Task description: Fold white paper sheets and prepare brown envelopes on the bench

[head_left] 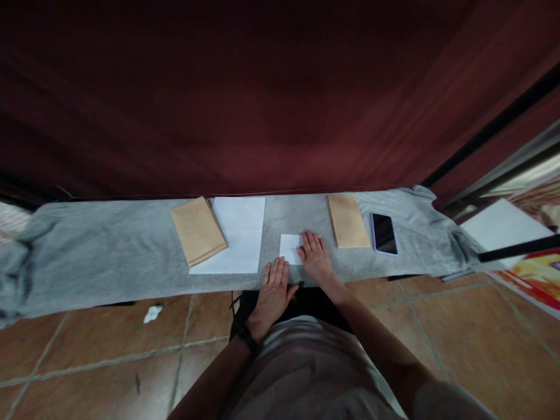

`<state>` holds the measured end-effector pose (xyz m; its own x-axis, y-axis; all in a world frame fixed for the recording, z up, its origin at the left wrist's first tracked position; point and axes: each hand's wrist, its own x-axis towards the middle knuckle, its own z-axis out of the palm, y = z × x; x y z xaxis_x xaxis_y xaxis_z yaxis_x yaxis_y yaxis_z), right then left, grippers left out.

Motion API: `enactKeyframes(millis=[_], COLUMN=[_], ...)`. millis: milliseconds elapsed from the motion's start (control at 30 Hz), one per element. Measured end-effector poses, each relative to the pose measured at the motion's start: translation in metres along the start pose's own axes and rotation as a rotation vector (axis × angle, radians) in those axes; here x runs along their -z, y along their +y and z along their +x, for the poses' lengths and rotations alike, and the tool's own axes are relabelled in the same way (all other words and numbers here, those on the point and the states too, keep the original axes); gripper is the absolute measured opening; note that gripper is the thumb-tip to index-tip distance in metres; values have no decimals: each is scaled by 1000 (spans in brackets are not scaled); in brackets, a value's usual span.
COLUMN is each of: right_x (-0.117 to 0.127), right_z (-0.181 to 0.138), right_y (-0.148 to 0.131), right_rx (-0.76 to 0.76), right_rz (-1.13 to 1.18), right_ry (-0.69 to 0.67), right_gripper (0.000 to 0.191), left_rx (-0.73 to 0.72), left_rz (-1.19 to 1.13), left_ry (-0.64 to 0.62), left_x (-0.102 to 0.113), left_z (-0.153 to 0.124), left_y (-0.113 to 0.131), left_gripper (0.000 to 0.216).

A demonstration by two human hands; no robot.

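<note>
A small white folded-looking sheet of paper (289,246) lies on the grey cloth in front of me. My right hand (315,258) rests flat on its right side, fingers stretched out and covering part of it. At the paper's lower left edge lies my left hand (275,287), fingers extended, with a dark band on the wrist. To the left are larger white sheets (240,233), partly under a stack of brown envelopes (199,230). Another brown envelope stack (349,221) sits to the right of my right hand.
A phone (384,234) lies beside the right envelopes. The grey cloth (109,251) covers a narrow bench or table against a dark red curtain-like backdrop (262,116). A white scrap (153,314) is on the tiled floor (109,361). Dark bars and a white board (503,227) stand at right.
</note>
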<state>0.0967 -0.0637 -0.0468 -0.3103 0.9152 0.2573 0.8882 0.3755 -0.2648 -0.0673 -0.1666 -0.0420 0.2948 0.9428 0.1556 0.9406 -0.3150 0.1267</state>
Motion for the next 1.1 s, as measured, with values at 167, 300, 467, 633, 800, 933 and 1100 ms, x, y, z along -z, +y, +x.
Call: enactKeyframes(millis=[167, 300, 467, 633, 800, 933, 1100], right_x=[11, 12, 14, 17, 18, 19, 20], right_z=[-37, -47, -54, -65, -67, -67, -68], right_y=[-18, -20, 1, 20, 21, 21, 21], right_rx=[174, 150, 38, -4, -5, 18, 29], right_rz=[29, 20, -9, -37, -52, -72, -86], right_ry=[-58, -59, -2, 24, 24, 12, -8], right_gripper=[53, 49, 52, 55, 56, 53, 52], left_rx=[-1, 1, 5, 21, 0, -68, -115], left_rz=[0, 7, -4, -38, -101, -122, -102], left_ry=[-17, -31, -27, 18, 28, -3, -27], left_x=[-2, 1, 5, 5, 1, -4, -8], left_z=[0, 1, 1, 5, 28, 50, 64], left_y=[0, 1, 2, 3, 15, 30, 35], left_gripper=[66, 64, 65, 63, 58, 54, 56])
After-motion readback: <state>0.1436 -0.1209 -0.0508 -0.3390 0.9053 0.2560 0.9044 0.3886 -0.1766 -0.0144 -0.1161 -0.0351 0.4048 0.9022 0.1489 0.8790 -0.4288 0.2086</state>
